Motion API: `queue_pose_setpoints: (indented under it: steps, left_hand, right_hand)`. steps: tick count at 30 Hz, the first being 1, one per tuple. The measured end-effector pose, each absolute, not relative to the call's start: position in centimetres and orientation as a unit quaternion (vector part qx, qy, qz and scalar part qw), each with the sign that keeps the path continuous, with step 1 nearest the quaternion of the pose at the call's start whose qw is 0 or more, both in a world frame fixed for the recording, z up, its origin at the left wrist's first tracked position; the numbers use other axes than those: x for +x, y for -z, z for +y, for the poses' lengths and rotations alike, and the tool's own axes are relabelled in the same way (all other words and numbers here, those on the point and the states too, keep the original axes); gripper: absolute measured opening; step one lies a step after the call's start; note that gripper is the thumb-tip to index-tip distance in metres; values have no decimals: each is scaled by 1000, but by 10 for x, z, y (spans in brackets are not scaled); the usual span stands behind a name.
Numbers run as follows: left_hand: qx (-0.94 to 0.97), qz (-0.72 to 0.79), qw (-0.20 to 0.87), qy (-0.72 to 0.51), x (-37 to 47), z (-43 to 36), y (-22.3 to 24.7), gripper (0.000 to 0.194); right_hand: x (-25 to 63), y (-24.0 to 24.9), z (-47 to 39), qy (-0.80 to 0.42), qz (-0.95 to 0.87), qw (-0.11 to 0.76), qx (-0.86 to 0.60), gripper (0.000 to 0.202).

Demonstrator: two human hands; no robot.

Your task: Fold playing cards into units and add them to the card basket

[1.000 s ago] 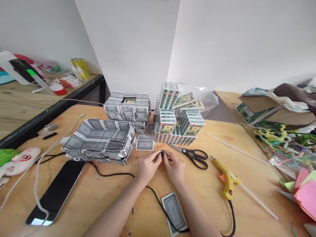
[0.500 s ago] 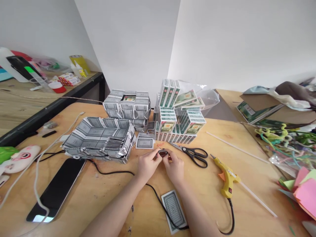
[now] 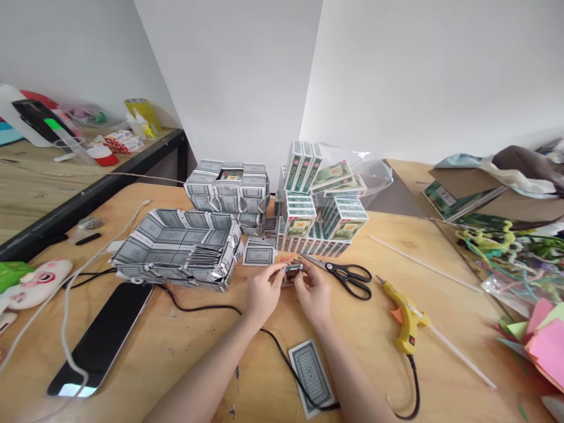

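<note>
Between my fingertips is a small folded playing card point(image 3: 292, 272), pinched from the left by my left hand point(image 3: 263, 294) and from the right by my right hand point(image 3: 314, 295). Both hands are closed on it, just above the tabletop. A single playing card point(image 3: 312, 376) lies face down near my right forearm, with a black cable across its lower part. Beyond my hands is a small pile of cards point(image 3: 258, 254). To the left stands an open box built of folded cards point(image 3: 171, 244), with a row of folded cards inside its right end.
Black-handled scissors point(image 3: 350, 279) and a yellow glue gun point(image 3: 408, 320) lie to the right, near a glue stick point(image 3: 425, 263). Stacked card packs point(image 3: 302, 220) stand behind, beside another folded-card structure point(image 3: 231, 188). A phone point(image 3: 103, 338) and cables lie at left.
The folded card between my fingers has opened out or turned, so more of its face shows. My right hand has shifted slightly right and up.
</note>
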State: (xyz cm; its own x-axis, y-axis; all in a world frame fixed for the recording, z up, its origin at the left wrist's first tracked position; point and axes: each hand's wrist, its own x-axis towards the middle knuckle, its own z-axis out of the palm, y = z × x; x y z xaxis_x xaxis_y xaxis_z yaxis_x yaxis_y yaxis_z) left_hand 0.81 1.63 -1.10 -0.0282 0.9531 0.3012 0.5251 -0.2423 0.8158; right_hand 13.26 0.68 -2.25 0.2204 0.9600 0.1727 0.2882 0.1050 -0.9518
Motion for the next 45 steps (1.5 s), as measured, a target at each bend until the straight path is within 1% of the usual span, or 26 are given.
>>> queue_pose_setpoints:
  steps: [2,6,8,10,13,15,19,22,26,30,38,42,45]
  left_hand:
    - [622,577,276,-452,7,18,13,17]
    - [582,571,330,-476,5,22,14,15]
    - [573,562,351,-482,5,23,14,16]
    - [561,554,372,-490,7,23,13,20]
    - [541,541,401,-504,9,21,14,34]
    - [539,543,405,-501,11,21,15,35]
    - [554,538,406,-489,12,20,16,27]
    - [576,525,403,-479,11,20,16,32]
    - [614,530,360,-461,11,21,16,37]
    - [611,538,350,-463,10,21,17,37]
    - [629,555,290,-461,10,20,9,21]
    - [641,530,307,-463,11,19,8,18]
    - [640,522,323,-461,11,20,10,19]
  right_hand:
    - [133,23,8,-330,-518,526,-588,32]
    - [135,24,9,-281,-543,523,-594,26]
    - [136,24,10,-276,-542,524,-597,24]
    - [136,24,11,-312,-523,529,-591,24]
    - [136,24,12,-364,-490,540,-580,23]
    - [136,24,13,-370,-481,540,-583,23]
    - [135,23,13,-376,-478,536,-586,24]
    - [136,20,12,-368,-472,531,-600,25]
    - [137,17,13,-373,-456,536,-604,26]
    - [137,17,13,-441,-429,553,-562,27]
    - [136,14,12,-520,-415,553,-502,23]
    - [134,10,12,-632,-355,543,-424,24]
    - [133,7,12,-705,-313,517,-372,28]
